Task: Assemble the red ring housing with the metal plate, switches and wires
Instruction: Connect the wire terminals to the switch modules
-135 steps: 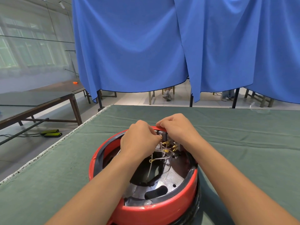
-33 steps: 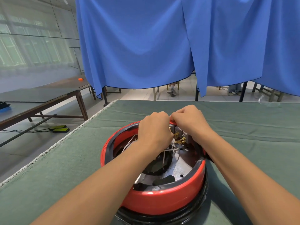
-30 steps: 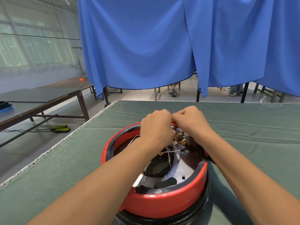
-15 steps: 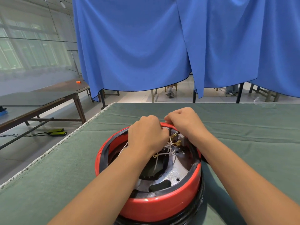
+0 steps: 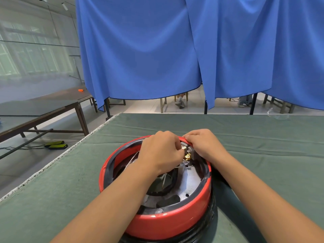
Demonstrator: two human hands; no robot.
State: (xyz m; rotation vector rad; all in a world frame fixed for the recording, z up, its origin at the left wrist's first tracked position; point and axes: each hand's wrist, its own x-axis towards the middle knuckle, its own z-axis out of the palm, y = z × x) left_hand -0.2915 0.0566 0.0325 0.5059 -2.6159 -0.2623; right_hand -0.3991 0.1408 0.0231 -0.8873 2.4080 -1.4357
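The ring housing [image 5: 168, 223] is glossy red with a black band along its inner rim and black at its base. Inside, the metal plate [image 5: 190, 183] is speckled silver-grey, the wires [image 5: 164, 179] whitish, and the switch terminals [image 5: 187, 156] brassy gold. The counter [image 5: 263, 151] is covered in dull green cloth. Far behind hangs a plain bright blue curtain [image 5: 149, 50].

The ring housing [image 5: 168, 223] sits on the counter [image 5: 263, 137] at six o'clock, the metal plate [image 5: 190, 183] inside it, both hands at its twelve o'clock rim, curtain [image 5: 157, 50] behind.
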